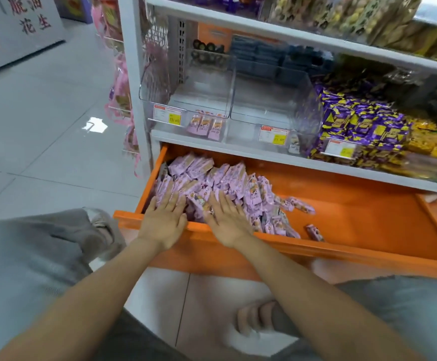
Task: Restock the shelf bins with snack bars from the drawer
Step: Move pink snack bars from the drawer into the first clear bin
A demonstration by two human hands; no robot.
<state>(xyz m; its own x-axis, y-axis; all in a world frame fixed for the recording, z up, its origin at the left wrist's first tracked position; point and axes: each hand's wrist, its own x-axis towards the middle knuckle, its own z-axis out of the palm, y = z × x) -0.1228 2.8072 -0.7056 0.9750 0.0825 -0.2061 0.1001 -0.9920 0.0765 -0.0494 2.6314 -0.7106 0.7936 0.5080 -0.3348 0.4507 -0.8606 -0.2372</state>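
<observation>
An orange drawer [355, 212] stands pulled out under the shelf. Its left part holds a heap of several pink-wrapped snack bars [227, 178]; a few lie loose toward the middle. My left hand [164, 217] and my right hand [226, 220] lie flat, palms down, fingers straight, on the near side of the heap, over the drawer's front edge. Above, a clear shelf bin [186, 82] at the left holds three pink bars [207, 125] at its front. The clear bin [272, 100] beside it looks nearly bare.
To the right, a bin is piled with purple-and-yellow packets [360, 123], with yellow packets [431, 144] beyond. Upper shelves carry more goods. Pink hanging packs [121, 82] flank the shelf's left post. Tiled floor lies to the left; my knees and sandalled feet are below the drawer.
</observation>
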